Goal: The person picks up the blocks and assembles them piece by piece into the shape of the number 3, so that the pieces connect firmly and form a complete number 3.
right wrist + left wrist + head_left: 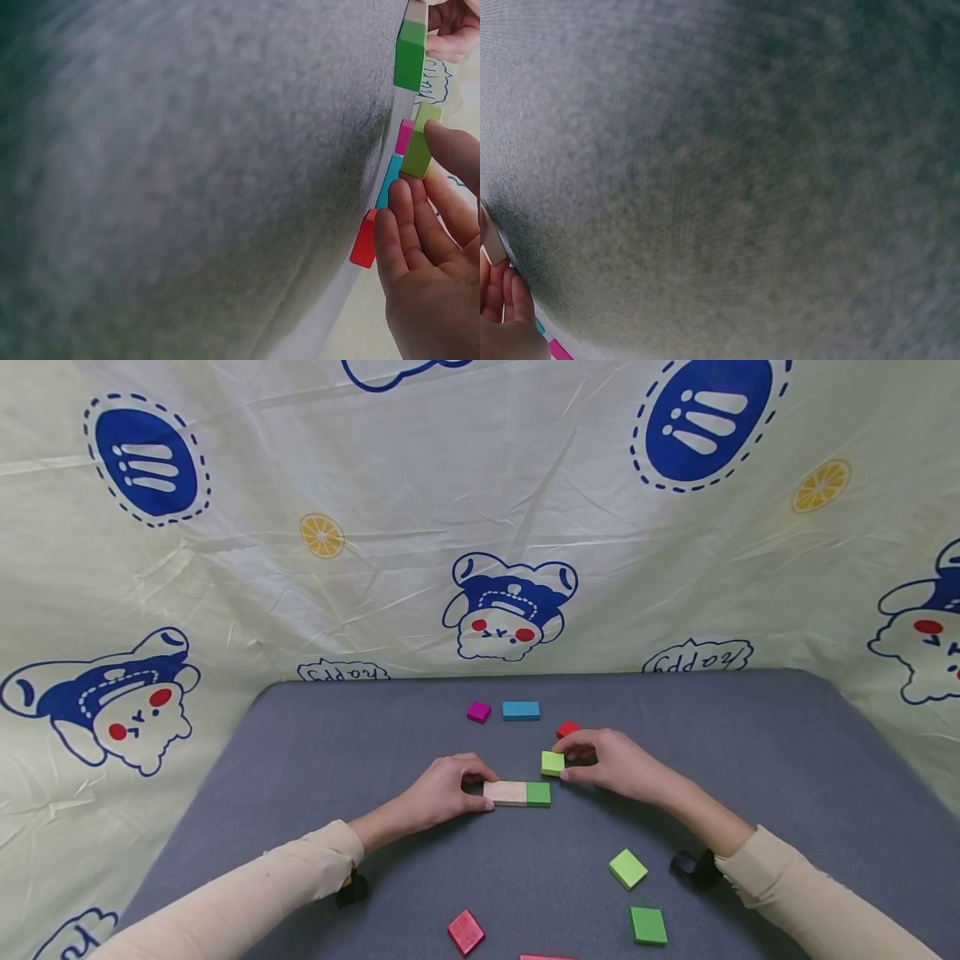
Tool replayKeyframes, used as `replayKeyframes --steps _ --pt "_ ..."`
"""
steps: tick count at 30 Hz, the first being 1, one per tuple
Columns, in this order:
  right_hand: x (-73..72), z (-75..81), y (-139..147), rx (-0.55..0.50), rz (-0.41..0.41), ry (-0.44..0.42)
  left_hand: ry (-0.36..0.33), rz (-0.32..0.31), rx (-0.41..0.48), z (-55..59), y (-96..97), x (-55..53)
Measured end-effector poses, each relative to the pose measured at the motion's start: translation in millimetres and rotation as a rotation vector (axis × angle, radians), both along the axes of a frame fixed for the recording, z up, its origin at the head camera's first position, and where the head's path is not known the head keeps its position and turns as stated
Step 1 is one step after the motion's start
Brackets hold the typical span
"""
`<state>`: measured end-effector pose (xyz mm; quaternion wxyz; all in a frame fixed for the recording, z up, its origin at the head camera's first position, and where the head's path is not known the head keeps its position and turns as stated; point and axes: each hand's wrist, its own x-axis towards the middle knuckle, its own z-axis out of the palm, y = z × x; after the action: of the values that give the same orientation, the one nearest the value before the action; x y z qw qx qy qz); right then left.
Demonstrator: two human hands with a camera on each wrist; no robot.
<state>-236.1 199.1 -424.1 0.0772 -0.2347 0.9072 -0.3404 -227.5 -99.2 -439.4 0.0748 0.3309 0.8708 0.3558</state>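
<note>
My left hand [442,789] pinches the left end of a pale wooden block [506,793] between thumb and fingers on the grey table. A green block [538,795] lies end to end with it on the right. Just beyond that green block, my right hand [611,767] holds a small yellow-green block [552,764] between thumb and fingertips. In the right wrist view the held yellow-green block [422,142] shows at the fingertips, close to the green block [411,56]. The left wrist view catches only part of the left hand [510,315] at its edge.
Behind the hands lie a magenta block [479,712], a blue block [521,711] and a red block [567,729]. Nearer me are another yellow-green block [627,869], a second green block [648,926] and a pinkish-red block [467,932]. A patterned curtain [390,593] hangs behind the table.
</note>
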Motion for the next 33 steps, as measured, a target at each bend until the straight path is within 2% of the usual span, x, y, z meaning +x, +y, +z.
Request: replayKeyframes --steps 20,33 --pt "-4.8 -1.4 -14 0.037 0.051 -0.024 -0.011 0.005 -0.007 -1.1 0.7 0.1" --pt "-8.1 -3.4 -18 0.079 0.045 -0.020 -0.016 0.009 -0.008 -2.6 0.0 -0.9"
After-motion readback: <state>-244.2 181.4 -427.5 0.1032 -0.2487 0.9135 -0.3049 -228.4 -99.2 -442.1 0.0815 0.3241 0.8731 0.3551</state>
